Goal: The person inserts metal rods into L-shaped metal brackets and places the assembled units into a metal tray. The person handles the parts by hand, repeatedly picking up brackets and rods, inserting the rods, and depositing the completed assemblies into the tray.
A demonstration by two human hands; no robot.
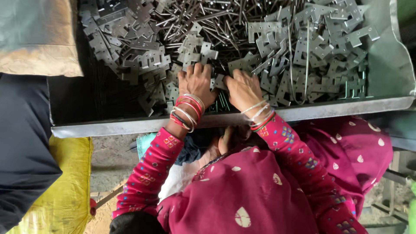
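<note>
Both hands work in the tray (130,126), palms down on the heap; left hand (197,84) lies with fingers spread over flat grey plates (147,60); right hand (243,89) has fingers curled into the plates, whether pinching one cannot be told; plates lie loose and overlapping across the tray, mixed with thin rods (216,21) toward the far side; judged stiff, thin, light singly, edges likely sharp, apt to snag one another by their notches; best taken by the flat faces or an outer tab; bangles (188,110) on both wrists; yellow sack (65,190) below left.
</note>
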